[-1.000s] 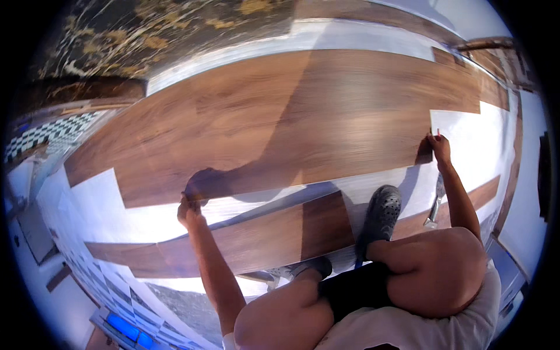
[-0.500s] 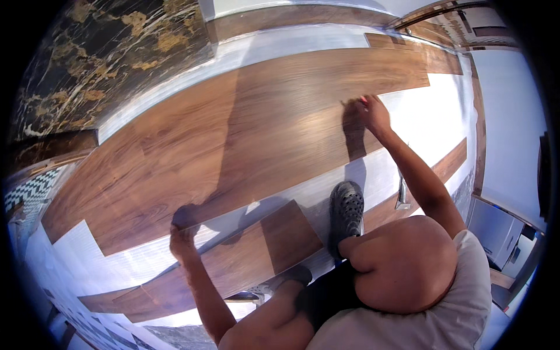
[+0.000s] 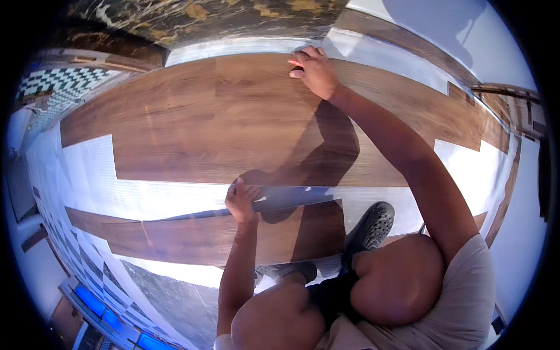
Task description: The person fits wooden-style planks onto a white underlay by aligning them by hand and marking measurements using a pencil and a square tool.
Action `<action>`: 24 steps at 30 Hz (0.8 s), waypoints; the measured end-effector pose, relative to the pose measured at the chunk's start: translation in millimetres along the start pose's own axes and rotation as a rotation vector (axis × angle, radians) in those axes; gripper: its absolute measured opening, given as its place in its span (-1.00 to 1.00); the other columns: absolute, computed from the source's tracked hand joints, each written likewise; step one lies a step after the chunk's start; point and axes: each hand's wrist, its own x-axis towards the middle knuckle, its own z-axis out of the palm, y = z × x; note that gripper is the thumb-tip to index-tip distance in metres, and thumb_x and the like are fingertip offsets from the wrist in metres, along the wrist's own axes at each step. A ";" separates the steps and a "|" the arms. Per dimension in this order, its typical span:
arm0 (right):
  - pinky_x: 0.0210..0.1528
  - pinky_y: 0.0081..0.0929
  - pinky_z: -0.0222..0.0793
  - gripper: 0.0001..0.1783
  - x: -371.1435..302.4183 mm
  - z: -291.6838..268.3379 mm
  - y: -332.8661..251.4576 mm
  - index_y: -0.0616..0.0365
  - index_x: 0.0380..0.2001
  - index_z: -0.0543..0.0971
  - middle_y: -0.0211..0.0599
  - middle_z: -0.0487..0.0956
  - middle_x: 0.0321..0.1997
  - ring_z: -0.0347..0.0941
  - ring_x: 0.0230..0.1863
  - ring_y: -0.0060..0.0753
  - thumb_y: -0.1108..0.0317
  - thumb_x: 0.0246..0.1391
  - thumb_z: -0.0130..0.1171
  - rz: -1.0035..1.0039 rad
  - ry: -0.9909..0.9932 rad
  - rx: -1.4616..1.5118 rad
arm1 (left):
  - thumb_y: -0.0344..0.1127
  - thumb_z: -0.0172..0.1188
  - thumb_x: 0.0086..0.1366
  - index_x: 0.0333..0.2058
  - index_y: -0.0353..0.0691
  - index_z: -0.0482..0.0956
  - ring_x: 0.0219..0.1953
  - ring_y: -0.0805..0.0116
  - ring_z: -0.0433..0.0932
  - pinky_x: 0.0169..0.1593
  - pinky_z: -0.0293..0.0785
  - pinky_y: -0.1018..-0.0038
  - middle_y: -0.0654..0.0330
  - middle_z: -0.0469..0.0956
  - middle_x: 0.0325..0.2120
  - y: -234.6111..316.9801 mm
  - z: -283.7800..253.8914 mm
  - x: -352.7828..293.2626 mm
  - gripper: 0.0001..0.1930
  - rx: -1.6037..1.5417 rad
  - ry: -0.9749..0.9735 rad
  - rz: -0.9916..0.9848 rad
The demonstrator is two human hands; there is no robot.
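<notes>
Several brown wood-look floor planks [image 3: 175, 116] lie joined on a white ribbed underlay [image 3: 175, 192]. At the near edge of the joined planks, my left hand [image 3: 239, 204] has its thumb and curled fingers closed on the rim. My right hand [image 3: 318, 73] reaches across to the far edge, beside the strip of underlay under the dark marble. In its closed fingers is a small red-and-black tool [image 3: 297, 65], mostly hidden, its kind not clear.
Nearer me lies a loose plank [image 3: 280, 236], with my grey clog [image 3: 375, 224] to its right. A black-and-gold marble panel [image 3: 233, 20] borders the far side. Patterned tiles [image 3: 64, 81] lie at the left. Brown skirting [image 3: 402, 44] runs along the white wall at the far right.
My right hand has moved left and away from me, to the far plank edge. My left hand has shifted right along the near edge. The view has turned.
</notes>
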 end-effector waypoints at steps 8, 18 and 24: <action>0.07 -0.24 0.29 -0.39 1.7 15.4 4.3 0.22 0.04 0.55 -0.22 0.48 -0.08 0.31 -0.04 -0.08 0.17 -0.09 0.39 0.047 0.006 -0.085 | -0.31 0.13 0.40 -0.25 -0.52 0.50 -0.54 0.28 0.60 -0.46 0.67 0.38 0.10 0.53 -0.52 -5.6 0.3 -3.2 -0.73 0.022 0.015 0.093; 0.03 -0.25 0.31 -0.39 3.0 6.3 1.3 0.28 0.07 0.53 -0.24 0.45 -0.14 0.30 -0.10 -0.08 0.20 -0.05 0.36 -0.063 -0.036 -0.088 | -0.32 0.13 0.39 -0.44 -0.49 0.48 -0.60 0.28 0.60 -0.60 0.58 0.41 0.00 0.56 -0.56 10.6 6.0 -7.6 -0.70 0.183 0.021 0.127; -0.01 -0.26 0.37 -0.39 1.7 -3.1 6.1 0.26 0.07 0.53 -0.27 0.44 -0.15 0.31 -0.08 -0.12 0.18 -0.04 0.36 -0.065 -0.087 -0.160 | -0.27 0.16 0.37 -0.44 -0.48 0.51 -0.69 0.31 0.58 -0.65 0.50 0.45 0.01 0.58 -0.68 20.2 -8.6 10.6 -0.67 0.567 -0.136 0.083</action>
